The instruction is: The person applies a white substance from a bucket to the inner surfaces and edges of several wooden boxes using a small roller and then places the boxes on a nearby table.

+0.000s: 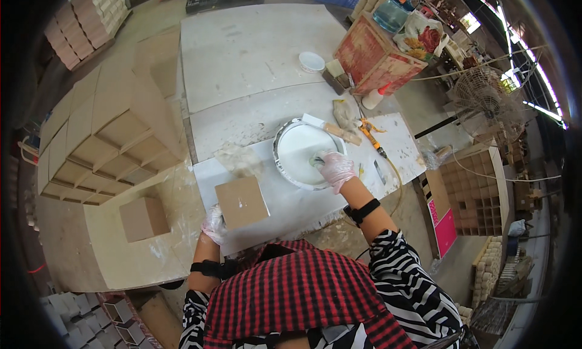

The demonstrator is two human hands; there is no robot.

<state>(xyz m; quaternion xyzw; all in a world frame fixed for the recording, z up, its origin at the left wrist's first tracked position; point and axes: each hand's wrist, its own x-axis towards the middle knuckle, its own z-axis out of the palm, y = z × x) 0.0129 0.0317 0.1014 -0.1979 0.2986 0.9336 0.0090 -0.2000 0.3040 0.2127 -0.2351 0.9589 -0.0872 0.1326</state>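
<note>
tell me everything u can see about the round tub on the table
The round tub is open and upright on a white tabletop. Its pale rim has dark marks along the left; it may be plastic. Inside is a smooth white substance, liquid or paste, I can't tell. A tool with a white blade and wooden handle rests across its far right rim. The gloved right hand reaches in over its right edge.

Right hand (335, 171) over white bucket (277, 155)

The gloved left hand (214, 223) holds a brown box (241, 202) by its left side above the bench (294, 211). A wooden-handled spreader (331, 129) lies across the bucket's rim. Stacked cartons (104, 115) stand at left, near a lone carton (144, 219).
</note>
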